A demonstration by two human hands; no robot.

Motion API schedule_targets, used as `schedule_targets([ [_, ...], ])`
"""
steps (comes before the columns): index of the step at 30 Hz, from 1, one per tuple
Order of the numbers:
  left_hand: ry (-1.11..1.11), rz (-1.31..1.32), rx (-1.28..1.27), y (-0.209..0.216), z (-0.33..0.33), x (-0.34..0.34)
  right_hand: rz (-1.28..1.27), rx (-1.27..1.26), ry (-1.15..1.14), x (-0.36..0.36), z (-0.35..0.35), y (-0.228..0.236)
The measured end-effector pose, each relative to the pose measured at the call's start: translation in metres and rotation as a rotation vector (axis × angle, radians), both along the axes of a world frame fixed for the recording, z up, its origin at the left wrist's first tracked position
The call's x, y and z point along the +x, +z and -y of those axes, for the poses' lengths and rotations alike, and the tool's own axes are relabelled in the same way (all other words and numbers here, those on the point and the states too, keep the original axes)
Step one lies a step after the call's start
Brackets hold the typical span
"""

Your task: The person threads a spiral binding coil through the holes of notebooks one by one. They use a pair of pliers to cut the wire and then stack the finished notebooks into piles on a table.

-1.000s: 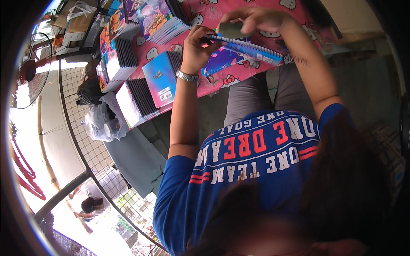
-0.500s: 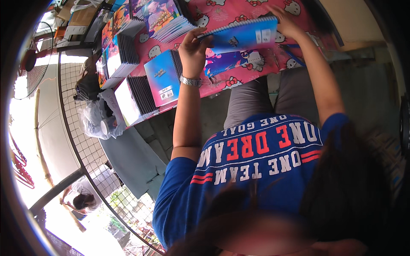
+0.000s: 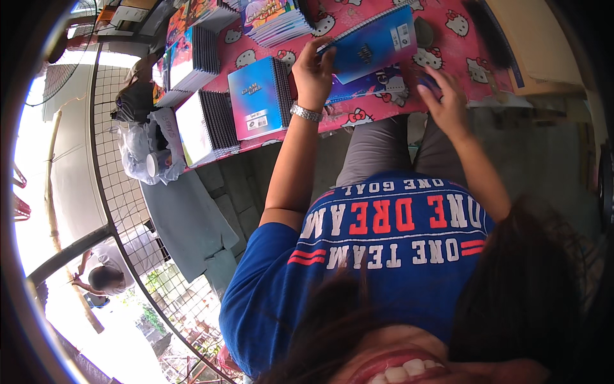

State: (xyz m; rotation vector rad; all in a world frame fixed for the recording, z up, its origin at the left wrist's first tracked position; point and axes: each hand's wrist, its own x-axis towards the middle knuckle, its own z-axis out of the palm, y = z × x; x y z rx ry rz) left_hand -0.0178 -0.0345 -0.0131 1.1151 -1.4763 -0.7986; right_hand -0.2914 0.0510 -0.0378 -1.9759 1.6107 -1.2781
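Note:
A blue spiral notebook (image 3: 371, 50) is tilted up off the table. My left hand (image 3: 313, 75), closed, grips it at its left end by the wire binding. Beneath it, partly hidden, lies a purple and blue notebook cover (image 3: 368, 89). My right hand (image 3: 446, 102) is away from the notebook, to its lower right. Its thumb and fingers are curled around a small dark blue object (image 3: 428, 82) whose kind I cannot make out. Left of my left wrist, a stack of blue and pink notebooks (image 3: 256, 96) sits near the table edge.
More notebook stacks stand on the pink patterned tablecloth (image 3: 355, 120), including a colourful one (image 3: 272, 22) at the back. A plastic bag (image 3: 144, 150) hangs at the left corner. A cardboard box (image 3: 543, 45) is at the right. Beyond a wire grid, another person (image 3: 112, 272) bends over.
My right hand has let go of the notebook's far right end and come down nearer to me. My left hand still holds the notebook, now more steeply slanted.

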Motion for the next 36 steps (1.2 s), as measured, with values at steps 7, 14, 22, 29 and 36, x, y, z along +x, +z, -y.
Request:
schedule_targets([
  [7, 0.154, 0.101, -0.065, 0.016, -0.012, -0.017, 0.067, -0.172, 0.216, 0.067, 0.026, 0.05],
  [14, 0.081, -0.041, 0.159, -0.004, -0.006, 0.005, -0.033, -0.202, 0.184, 0.094, 0.035, 0.061],
  [22, 0.003, -0.197, 0.1, -0.008, -0.011, 0.002, -0.188, -0.226, 0.129, 0.099, 0.039, 0.064],
  [29, 0.103, -0.022, -0.042, -0.021, -0.016, 0.011, 0.075, 0.275, 0.349, 0.103, 0.033, 0.078],
  [36, 0.175, -0.063, -0.031, -0.003, -0.041, 0.025, 0.433, 0.443, 0.464, 0.079, 0.022, 0.066],
])
